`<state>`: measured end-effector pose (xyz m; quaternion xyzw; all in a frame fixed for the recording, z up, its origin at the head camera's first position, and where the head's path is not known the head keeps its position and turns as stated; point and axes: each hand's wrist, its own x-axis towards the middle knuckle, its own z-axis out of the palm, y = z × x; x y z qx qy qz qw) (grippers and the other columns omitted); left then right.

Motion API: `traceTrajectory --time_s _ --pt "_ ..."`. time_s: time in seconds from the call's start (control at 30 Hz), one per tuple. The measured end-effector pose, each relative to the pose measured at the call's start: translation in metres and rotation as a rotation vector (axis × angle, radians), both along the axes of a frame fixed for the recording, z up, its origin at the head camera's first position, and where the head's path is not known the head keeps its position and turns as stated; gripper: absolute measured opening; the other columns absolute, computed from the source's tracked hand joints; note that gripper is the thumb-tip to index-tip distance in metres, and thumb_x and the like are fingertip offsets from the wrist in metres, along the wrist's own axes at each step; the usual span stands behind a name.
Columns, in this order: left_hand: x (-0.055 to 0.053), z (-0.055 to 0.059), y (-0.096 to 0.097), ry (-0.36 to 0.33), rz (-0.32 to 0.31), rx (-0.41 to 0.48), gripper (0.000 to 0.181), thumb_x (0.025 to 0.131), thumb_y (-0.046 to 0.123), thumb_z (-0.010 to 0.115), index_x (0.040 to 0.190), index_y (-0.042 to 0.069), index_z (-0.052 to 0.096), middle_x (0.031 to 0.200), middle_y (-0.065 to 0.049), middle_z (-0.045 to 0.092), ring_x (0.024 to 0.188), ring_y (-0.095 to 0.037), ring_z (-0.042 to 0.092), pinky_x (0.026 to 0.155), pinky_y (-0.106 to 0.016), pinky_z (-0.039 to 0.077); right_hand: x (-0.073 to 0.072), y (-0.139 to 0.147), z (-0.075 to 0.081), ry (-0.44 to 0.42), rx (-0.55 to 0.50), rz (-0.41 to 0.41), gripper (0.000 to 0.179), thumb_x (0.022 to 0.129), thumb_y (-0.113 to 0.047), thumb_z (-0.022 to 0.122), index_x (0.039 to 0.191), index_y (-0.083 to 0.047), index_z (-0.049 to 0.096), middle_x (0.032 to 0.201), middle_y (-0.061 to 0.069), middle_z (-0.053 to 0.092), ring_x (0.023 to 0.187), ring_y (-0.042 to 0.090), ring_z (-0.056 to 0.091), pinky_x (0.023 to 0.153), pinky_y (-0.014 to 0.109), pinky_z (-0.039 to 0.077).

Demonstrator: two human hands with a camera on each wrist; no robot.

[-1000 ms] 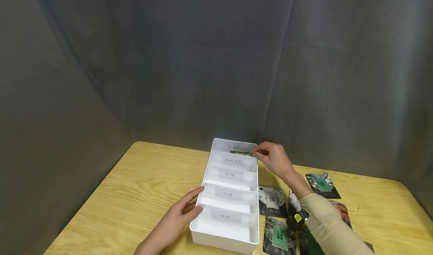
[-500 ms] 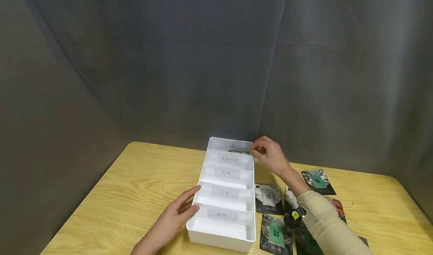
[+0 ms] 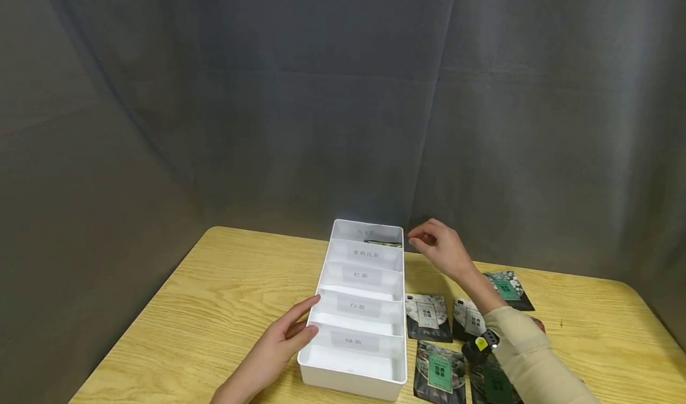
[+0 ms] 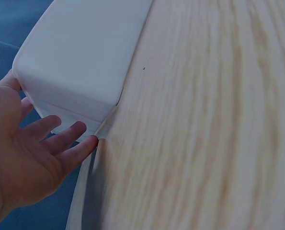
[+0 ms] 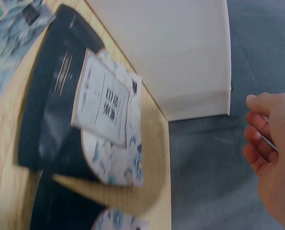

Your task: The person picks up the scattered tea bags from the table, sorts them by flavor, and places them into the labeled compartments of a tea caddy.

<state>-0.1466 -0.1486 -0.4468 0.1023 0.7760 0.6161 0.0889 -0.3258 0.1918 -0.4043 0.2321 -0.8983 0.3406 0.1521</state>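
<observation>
A white divided box [image 3: 351, 381] with a paper label in each compartment stands lengthwise on the table. My left hand [image 3: 273, 347] rests against its left side near the front, index fingertip and thumb at the rim; in the left wrist view the other fingers [image 4: 65, 139] spread loosely beside the box wall. Just off the far right corner hovers my right hand [image 3: 442, 249], fingers loosely bent and nothing between them. A dark green tea packet [image 3: 383, 244] stands on edge inside the farthest compartment, mostly hidden by the divider.
Right of the box lie several dark tea packets, among them a white-labelled one [image 3: 427, 317], a green-labelled one [image 3: 439, 371] and another green-labelled one [image 3: 509, 288] farther back. My right forearm overlaps some. A grey curtain [image 3: 321, 94] hangs behind the table.
My right hand has let go of the tea packet in the farthest compartment and moved right, away from the rim. The left hand stays at the box's side.
</observation>
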Motion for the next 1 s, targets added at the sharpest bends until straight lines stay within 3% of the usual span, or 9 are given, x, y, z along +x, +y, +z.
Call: traceTrajectory --time_s 0.53,1.0 --pt "0.000 0.001 0.002 0.005 -0.029 -0.007 0.057 0.100 0.039 0.058 0.153 0.027 0.039 0.162 -0.011 0.027 0.138 -0.039 0.045 0.107 -0.044 0.049 0.008 0.086 -0.014 0.031 0.030 -0.147 0.017 0.098 -0.023 0.065 0.105 -0.009 0.072 0.096 0.006 0.068 0.073 0.012 0.054 0.059 0.025 0.044" --pt "0.000 0.000 -0.003 0.005 -0.030 -0.023 0.056 0.101 0.040 0.056 0.153 0.029 0.038 0.162 -0.010 0.028 0.136 -0.038 0.046 0.106 -0.044 0.050 0.016 0.140 -0.027 -0.110 0.107 -0.223 0.029 0.101 -0.030 0.061 0.112 -0.004 0.069 0.105 0.017 0.069 0.088 0.026 0.063 0.064 0.028 0.050"
